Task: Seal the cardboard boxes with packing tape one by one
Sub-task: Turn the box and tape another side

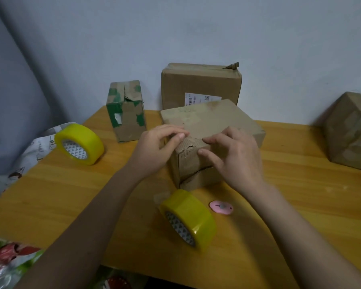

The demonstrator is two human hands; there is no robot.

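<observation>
Centre box on table is being pressed at its torn front edge by left hand and right hand, fingers spread, nothing gripped. Tape should be smoothed outward, firmly, avoiding wrinkles.

Wooden table top in warm orange-yellow, grain running across. Small pink oval plastic cutter lying flat on it, near the front edge, grey stud at its middle. Pale printed cloth with small cone-shaped figures bunched at the table's left edge. Glossy red, green and white patterned wrapper in the lower left corner. Plain bluish-white wall behind; grey-blue curtain hanging at left.
</observation>
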